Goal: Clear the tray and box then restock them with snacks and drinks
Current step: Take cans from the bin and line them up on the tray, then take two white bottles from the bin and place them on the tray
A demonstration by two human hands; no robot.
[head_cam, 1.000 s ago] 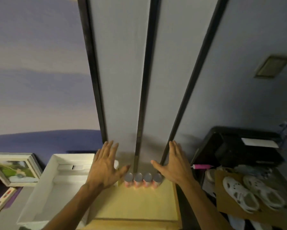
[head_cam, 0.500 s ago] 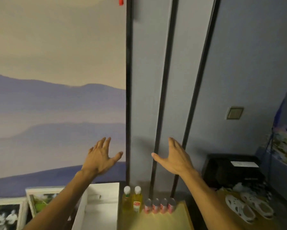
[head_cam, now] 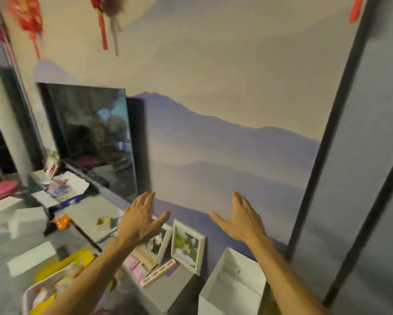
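Note:
My left hand and my right hand are both raised in front of the mural wall, fingers spread, holding nothing. Below my right forearm stands a white open box, empty as far as it shows. At the lower left a white basket holds yellow and pink snack packets; my left forearm crosses over it. The bottles and cans are out of view.
Two framed photos lean on the wall between my hands. A dark TV screen stands at the left on a grey counter with white boxes, papers and an orange packet. Red ornaments hang above.
The view has swung left and up, away from the wooden tray with cans and bottles, toward the TV and counter. Both hands stay open and raised, holding nothing.

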